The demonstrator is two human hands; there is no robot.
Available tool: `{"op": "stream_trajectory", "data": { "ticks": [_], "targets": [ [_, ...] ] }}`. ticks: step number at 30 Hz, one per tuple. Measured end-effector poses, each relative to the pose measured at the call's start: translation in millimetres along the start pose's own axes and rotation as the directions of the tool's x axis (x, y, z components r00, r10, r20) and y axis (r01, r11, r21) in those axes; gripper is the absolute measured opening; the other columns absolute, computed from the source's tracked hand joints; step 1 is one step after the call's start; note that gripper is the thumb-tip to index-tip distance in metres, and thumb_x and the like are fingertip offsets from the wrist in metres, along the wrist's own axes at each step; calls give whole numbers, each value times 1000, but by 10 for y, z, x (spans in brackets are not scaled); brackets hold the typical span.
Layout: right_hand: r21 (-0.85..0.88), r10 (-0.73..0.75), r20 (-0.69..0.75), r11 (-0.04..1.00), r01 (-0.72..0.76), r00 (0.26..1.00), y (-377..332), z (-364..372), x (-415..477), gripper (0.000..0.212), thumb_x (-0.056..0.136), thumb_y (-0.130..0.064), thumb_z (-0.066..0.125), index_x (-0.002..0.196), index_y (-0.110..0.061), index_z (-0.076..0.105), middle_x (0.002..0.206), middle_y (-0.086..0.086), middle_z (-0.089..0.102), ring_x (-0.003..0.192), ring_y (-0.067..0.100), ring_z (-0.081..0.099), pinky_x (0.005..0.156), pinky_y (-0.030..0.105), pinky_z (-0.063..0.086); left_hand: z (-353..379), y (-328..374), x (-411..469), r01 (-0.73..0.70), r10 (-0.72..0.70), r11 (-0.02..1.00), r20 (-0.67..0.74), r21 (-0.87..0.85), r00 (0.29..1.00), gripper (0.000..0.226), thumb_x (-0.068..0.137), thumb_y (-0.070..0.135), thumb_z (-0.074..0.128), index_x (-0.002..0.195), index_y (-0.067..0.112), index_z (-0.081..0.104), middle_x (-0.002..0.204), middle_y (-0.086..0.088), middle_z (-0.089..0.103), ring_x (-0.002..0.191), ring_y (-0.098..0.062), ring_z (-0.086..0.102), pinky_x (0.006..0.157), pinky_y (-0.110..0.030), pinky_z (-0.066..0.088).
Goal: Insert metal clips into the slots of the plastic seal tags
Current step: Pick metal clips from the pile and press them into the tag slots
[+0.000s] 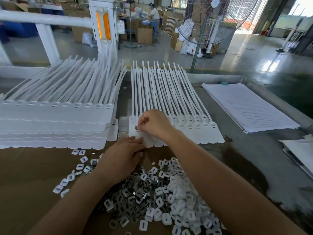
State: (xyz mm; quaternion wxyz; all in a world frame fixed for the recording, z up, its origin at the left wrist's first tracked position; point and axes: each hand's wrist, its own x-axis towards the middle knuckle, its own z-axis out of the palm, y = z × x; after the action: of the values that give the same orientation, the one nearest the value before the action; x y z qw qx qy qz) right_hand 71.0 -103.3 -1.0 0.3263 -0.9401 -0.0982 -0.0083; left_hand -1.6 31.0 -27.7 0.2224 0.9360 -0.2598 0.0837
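A joined row of white plastic seal tags (pixel 194 129) lies flat in front of me, long tails pointing away. My right hand (pixel 155 123) pinches a small grey metal clip (pixel 136 127) over the second tag from the row's left end. My left hand (pixel 125 155) rests on the near edge of the row at its left end, fingers curled; what they hold is hidden. A heap of metal clips and white square caps (pixel 162 197) lies on brown cardboard (pixel 33 175) near me.
A tall stack of seal tag rows (pixel 55 122) stands at the left. A ruled paper pad (pixel 249 106) lies at the right on the metal table (pixel 254 158), more paper (pixel 298 150) at the right edge. A standing fan (pixel 210 19) rises beyond the table.
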Motion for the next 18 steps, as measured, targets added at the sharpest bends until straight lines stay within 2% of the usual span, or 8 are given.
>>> {"op": "stream_trajectory", "data": {
  "ticks": [2, 7, 10, 13, 15, 18],
  "targets": [
    [-18, -54, -29, 998, 53, 998, 32, 17, -10, 8, 80, -16, 70, 88, -15, 71, 82, -8, 61, 79, 5, 54, 77, 24, 46, -2, -1, 2, -2, 2, 1000, 1, 1, 1000, 35, 91, 20, 48, 126, 24, 53, 139, 10, 43, 131, -7, 34, 102, -16, 22],
    [-104, -159, -15, 982, 157, 987, 61, 29, -18, 9, 82, -13, 68, 89, -13, 73, 96, 1, 69, 88, 12, 61, 80, 23, 46, 1, 0, 9, -2, 2, 1000, 2, 2, 1000, 35, 91, 19, 49, 125, 23, 55, 138, 9, 45, 129, -8, 36, 100, -16, 24],
    [-101, -146, -3, 984, 145, 989, 59, 21, -19, 11, 82, -13, 67, 92, -13, 73, 99, 1, 69, 90, 12, 61, 83, 24, 47, 7, -9, 9, -8, 8, 1000, 5, 6, 1000, 34, 91, 19, 50, 124, 23, 56, 138, 9, 45, 129, -9, 37, 100, -17, 24],
    [1, -105, 53, 994, 105, 993, 41, -71, -49, 13, 83, -12, 66, 94, -11, 72, 101, 0, 69, 86, 5, 58, 85, 20, 45, 13, -24, 8, -2, 2, 1000, 9, 5, 1000, 34, 91, 21, 49, 125, 26, 55, 138, 10, 44, 130, -8, 36, 101, -17, 23],
    [65, -85, 82, 995, 79, 993, 29, -183, -85, 14, 84, -12, 65, 96, -12, 71, 101, -4, 68, 80, -3, 54, 79, 12, 43, 21, -31, 13, 5, -5, 1000, 7, 0, 1000, 35, 91, 22, 49, 126, 26, 54, 139, 11, 43, 130, -7, 35, 101, -16, 22],
    [78, -82, 161, 994, 70, 984, 1, -345, -224, 10, 83, -16, 67, 92, -16, 71, 82, -19, 62, 72, -8, 53, 66, 7, 39, 32, -26, 17, 24, -24, 1000, 2, -4, 1000, 35, 91, 23, 49, 126, 26, 54, 138, 12, 44, 130, -6, 35, 105, -20, 24]
  ]
}}
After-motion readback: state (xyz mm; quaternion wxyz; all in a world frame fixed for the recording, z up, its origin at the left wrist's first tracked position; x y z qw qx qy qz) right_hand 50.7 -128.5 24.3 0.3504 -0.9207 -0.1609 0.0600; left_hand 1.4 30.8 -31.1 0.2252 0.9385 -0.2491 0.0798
